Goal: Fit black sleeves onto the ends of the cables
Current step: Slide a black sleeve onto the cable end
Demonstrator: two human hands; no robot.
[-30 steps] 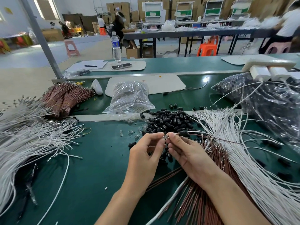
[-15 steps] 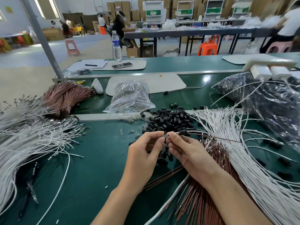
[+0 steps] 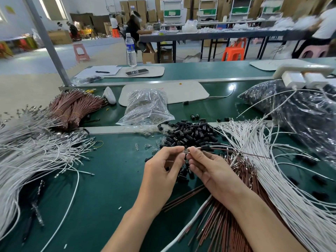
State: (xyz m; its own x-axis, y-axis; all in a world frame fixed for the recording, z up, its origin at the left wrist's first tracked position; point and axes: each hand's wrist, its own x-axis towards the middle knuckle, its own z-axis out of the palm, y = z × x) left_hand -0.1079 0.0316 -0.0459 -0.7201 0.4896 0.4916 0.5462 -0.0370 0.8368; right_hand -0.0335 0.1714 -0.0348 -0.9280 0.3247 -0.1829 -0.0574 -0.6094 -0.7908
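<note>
The small piece (image 3: 186, 151) at the end of the cable (image 3: 245, 153) held in my right hand (image 3: 212, 171) is too tiny to make out, and my left hand (image 3: 160, 171) pinches it and covers part of it. Both hands hide some of the black sleeves (image 3: 189, 131) beneath them. The white cables (image 3: 27, 151) run off the left edge of the frame. The brown cables (image 3: 223, 224) leave by the bottom edge, as do my forearms. What fills the clear bag (image 3: 147, 106) is too fine to tell. The person (image 3: 325, 24) at upper right is blurred and cut by the edge.
</note>
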